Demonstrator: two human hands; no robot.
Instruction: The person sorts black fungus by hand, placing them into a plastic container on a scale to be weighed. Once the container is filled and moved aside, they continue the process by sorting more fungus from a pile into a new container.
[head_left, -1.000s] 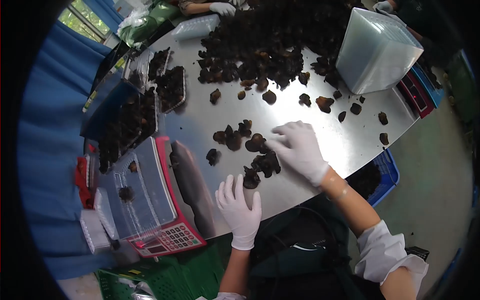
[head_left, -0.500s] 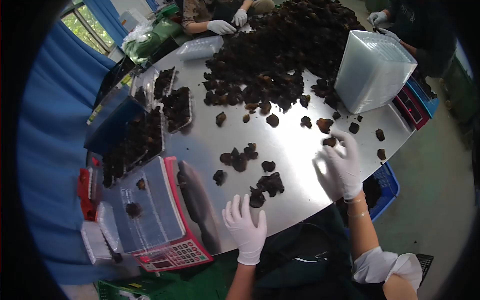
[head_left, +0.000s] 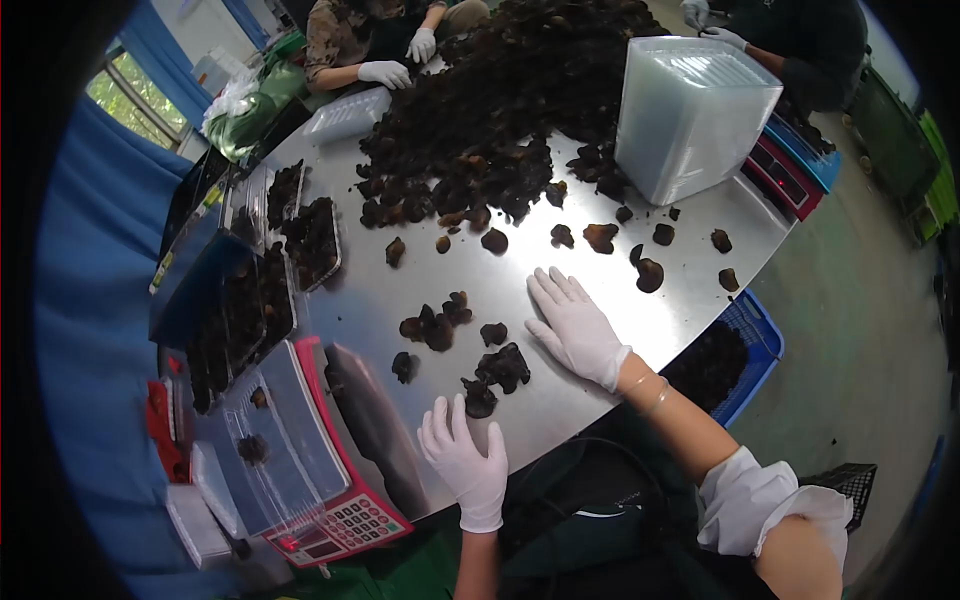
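Note:
Both my hands wear white gloves. My left hand (head_left: 466, 465) rests at the near table edge with its fingers apart, holding nothing. Just beyond its fingertips lies a dark wood ear mushroom (head_left: 480, 398), touching a larger crinkled piece (head_left: 506, 367). My right hand (head_left: 578, 328) is open over the bare metal, fingers stretched out and nothing in it. To its right, a brown-black mushroom piece (head_left: 649, 275) lies on the table. A small cluster of wood ears (head_left: 436, 326) sits between the hands and the big heap (head_left: 500, 90).
At left, a pink-edged scale (head_left: 350, 525) carries a clear plastic tray (head_left: 290, 430) with two pieces. Filled trays (head_left: 312, 245) stand behind it. Stacked clear containers (head_left: 690, 120) are at right, near another scale (head_left: 780, 170). A blue crate (head_left: 765, 350) sits below. Two co-workers are opposite.
My right hand has let go of a mushroom piece at the right and moved left, its fingers now stretched out. My left hand has barely moved. The whole view has shifted.

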